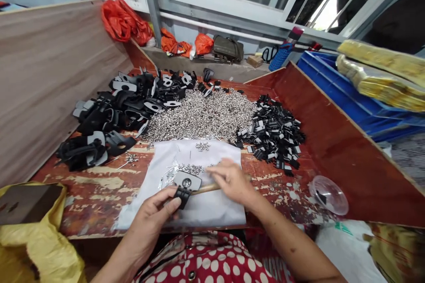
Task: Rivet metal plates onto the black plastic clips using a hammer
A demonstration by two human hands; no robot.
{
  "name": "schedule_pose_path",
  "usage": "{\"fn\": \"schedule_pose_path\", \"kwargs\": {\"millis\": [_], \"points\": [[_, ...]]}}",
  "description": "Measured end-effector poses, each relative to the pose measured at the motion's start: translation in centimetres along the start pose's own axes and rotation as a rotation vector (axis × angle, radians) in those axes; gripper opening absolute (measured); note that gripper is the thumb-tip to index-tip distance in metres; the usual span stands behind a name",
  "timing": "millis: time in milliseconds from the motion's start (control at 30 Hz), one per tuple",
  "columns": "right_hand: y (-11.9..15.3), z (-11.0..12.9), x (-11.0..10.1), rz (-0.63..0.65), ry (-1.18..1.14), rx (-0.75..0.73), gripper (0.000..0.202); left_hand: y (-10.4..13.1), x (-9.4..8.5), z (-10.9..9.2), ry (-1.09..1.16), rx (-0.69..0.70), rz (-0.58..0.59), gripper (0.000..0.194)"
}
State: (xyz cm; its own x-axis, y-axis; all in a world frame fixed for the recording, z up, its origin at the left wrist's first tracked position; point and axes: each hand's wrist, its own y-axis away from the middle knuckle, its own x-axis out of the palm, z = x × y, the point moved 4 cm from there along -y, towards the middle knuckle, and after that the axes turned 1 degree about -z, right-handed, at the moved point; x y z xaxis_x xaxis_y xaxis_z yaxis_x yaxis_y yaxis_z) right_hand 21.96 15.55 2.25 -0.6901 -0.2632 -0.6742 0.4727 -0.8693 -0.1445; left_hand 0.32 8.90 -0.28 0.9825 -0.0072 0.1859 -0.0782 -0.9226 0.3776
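My left hand (159,212) pinches a black plastic clip (183,196) between thumb and fingers, at the near side of a white cloth (219,210). Just beyond the clip lies a grey plate (187,180) with a round, dark-centred fitting; whether the two are joined I cannot tell. A wooden stick (206,189) runs from beside the clip to beneath my right hand (234,181). That hand is slightly blurred, its fingers stretched apart toward small silvery metal pieces (191,169) on the cloth. Thin metal pins (170,174) lie left of them.
Behind the cloth rises a big heap of shiny metal pieces (206,112). Black and grey plastic parts (122,101) pile up left, small black clips (275,130) right. A clear plastic bowl (332,194) stands near the right board (332,141). A blue crate (345,93) is beyond it.
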Motion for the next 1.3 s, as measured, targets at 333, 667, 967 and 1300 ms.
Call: {"fn": "schedule_pose_path", "kwargs": {"millis": [333,667,967,1300], "points": [[-7.6,-4.8,-2.3,-0.064,0.567,0.051,0.01,0.5,-1.2,0.6,0.065,-0.015,-0.114,0.031],[-7.7,-4.7,-2.9,0.069,0.336,0.074,0.014,0.1,-2.7,0.2,-0.218,0.134,-0.125,0.025],[-2.5,5.1,0.1,0.643,-0.138,-0.251,0.011,-0.1,2.2,-4.7,-0.97,0.601,0.251,0.021],[-7.6,2.5,1.7,0.306,0.316,-0.281,0.019,-0.2,-1.2,-2.2,-0.474,0.33,-0.097,0.042]]}}
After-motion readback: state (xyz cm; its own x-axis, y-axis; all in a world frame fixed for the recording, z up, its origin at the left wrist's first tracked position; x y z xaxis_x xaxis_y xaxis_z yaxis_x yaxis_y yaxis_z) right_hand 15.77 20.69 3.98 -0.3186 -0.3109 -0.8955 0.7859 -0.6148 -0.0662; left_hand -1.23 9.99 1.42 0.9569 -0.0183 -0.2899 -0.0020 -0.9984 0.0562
